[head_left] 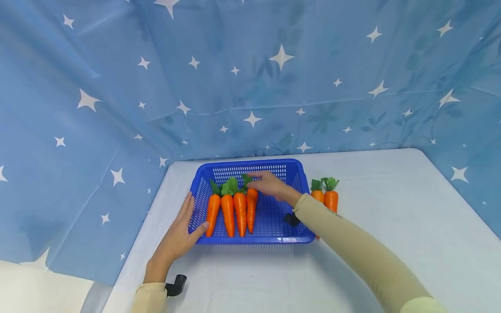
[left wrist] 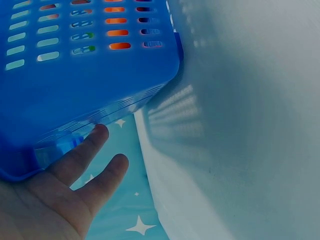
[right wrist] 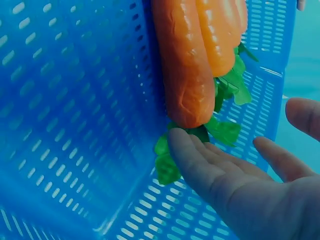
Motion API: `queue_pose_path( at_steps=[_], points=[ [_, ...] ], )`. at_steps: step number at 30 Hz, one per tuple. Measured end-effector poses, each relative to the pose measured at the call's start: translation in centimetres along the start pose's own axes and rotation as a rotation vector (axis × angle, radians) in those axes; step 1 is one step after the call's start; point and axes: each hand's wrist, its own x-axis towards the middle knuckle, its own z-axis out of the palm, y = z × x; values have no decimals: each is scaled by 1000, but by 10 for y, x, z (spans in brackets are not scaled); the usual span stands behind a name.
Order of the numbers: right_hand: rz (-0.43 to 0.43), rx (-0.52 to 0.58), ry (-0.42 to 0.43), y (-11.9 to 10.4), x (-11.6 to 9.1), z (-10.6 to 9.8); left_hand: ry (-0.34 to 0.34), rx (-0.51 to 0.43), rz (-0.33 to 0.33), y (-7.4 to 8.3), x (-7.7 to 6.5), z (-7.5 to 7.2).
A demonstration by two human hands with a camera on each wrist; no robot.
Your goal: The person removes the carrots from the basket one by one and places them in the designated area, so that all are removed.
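Observation:
Several orange carrots with leafy green tops lie side by side in a blue perforated plastic basket. My right hand is over the back of the basket, at the top end of the rightmost carrot. In the right wrist view its fingers are extended, fingertips right at that carrot's green leaves, with the thumb apart. My left hand rests along the basket's left side, its thumb over the front left corner. The left wrist view shows straight fingers beside the basket wall.
Two more carrots lie on the white table just right of the basket, partly covered by my right sleeve. A blue star-patterned curtain hangs behind and beside the table. A black wrist camera sits at my left wrist.

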Motion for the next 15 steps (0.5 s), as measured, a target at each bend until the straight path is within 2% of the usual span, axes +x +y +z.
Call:
queue_pose_path(
  at_steps=[8, 15],
  points=[
    [23, 8, -29, 3, 3, 10, 0, -3, -11, 1, -1, 0],
    [25, -7, -19, 6, 8, 19, 0, -4, -13, 2, -1, 0]
  ],
)
